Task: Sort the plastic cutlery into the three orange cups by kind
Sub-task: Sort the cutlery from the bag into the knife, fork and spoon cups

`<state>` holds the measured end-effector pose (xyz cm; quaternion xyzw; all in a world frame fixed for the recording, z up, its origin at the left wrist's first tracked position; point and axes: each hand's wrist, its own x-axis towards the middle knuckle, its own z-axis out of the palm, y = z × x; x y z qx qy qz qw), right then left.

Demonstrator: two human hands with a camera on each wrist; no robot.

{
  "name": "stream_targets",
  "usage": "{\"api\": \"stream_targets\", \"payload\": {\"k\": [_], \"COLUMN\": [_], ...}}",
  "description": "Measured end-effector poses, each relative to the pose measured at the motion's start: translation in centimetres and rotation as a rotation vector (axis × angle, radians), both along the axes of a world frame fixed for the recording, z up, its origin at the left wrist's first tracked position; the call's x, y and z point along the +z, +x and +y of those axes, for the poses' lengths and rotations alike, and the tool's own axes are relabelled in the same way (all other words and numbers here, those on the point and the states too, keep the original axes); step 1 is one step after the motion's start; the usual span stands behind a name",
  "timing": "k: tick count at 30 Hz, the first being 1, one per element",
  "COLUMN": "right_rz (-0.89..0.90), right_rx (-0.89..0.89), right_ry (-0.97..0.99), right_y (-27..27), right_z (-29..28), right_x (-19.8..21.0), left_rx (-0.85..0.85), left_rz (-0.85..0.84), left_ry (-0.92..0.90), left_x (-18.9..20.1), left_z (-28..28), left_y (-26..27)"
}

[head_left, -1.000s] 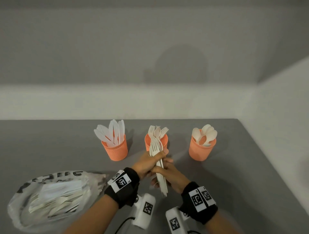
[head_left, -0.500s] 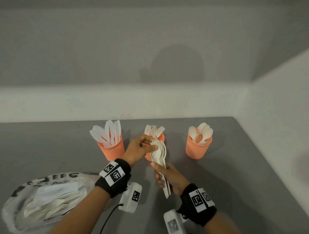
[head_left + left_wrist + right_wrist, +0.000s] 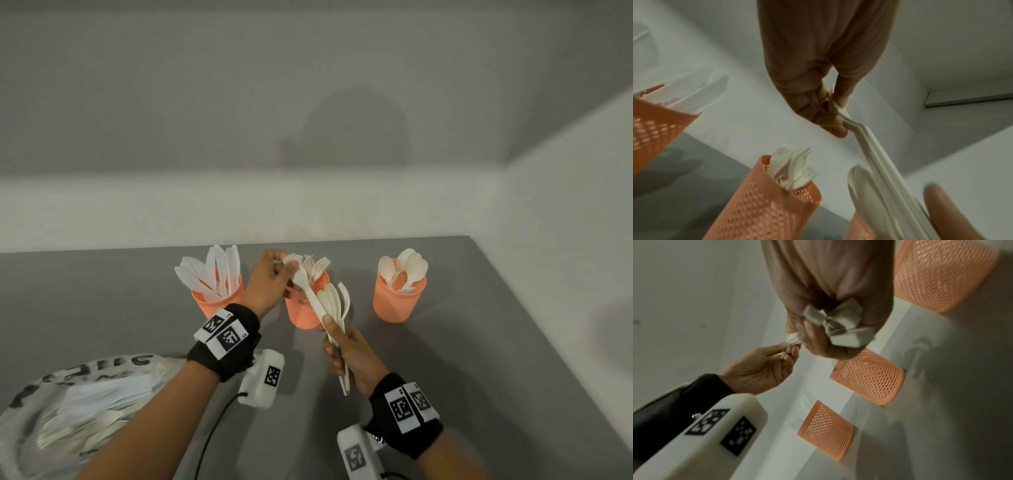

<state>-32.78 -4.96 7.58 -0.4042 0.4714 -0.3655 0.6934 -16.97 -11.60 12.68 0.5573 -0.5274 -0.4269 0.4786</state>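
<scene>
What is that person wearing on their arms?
Each bare forearm has a thick black wrist band with white tags printed in black square patterns. A white boxy camera hangs under each wrist, and a thin black cable runs from the left one.

A grey surface [image 3: 479,342] meets a pale wall [image 3: 308,102] behind. Another pale wall [image 3: 582,205] closes the right side, forming a corner.

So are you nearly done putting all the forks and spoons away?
Partly. The knife cup, fork cup and spoon cup each already hold several pieces. Right now the left hand pinches one fork by its head, drawing it from the bundle of cutlery in the right hand. That bundle and the plastic bag of cutlery are still to sort.
</scene>
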Motion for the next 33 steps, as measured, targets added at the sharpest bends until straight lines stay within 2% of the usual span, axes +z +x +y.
{"api": "stream_targets", "payload": {"k": [3,6,8,13,20,24,26,27,28,30,33], "right_rz": [0.045,0.066,0.048,-0.031,-0.052,-0.022,-0.009,0.002,0.015,0.038,0.072], "right_rx": [-0.004,-0.040,-0.073,-0.121,-0.084,-0.049,-0.027,-0.010,0.014,0.081,0.168], "right_ry": [-0.024,-0.001,0.023,0.102,0.095,0.075,0.072,0.067,0.059,0.037,-0.001], "right_y": [-0.7,-1.5,-1.8,-2.2,-2.4,-2.1,-2.1,-2.1,-2.1,-2.1,-2.0], "right_z": [-0.1,-0.2,-0.5,-1.1,-1.3,-1.2,-1.2,-1.3,-1.3,-1.2,-1.0], "right_x": [-0.1,-0.3,-0.5,-0.7,-0.5,-0.6,-0.6,-0.6,-0.6,-0.4,0.3], "left_rx": [0.080,0.260,0.315,0.161,0.116,0.086,0.152,0.159,0.122,-0.067,-0.339], "left_rz": [0.007,-0.130,-0.215,-0.500,-0.715,-0.824,-0.793,-0.725,-0.636,-0.523,-0.463], "left_ry": [-0.118,-0.353,-0.458,-0.574,-0.365,-0.311,-0.348,-0.372,-0.384,-0.319,-0.059], "left_x": [1.5,3.2,3.9,1.7,-4.2,-5.2,-4.8,-4.1,-3.4,-1.9,-1.0], "left_z": [-1.2,-2.9,-3.8,-4.5,-3.8,-3.2,-2.8,-2.5,-2.1,-1.3,-1.0], "left_y": [1.0,2.4,2.7,1.5,0.6,0.1,-0.3,-0.6,-1.1,-2.1,-3.3]}}
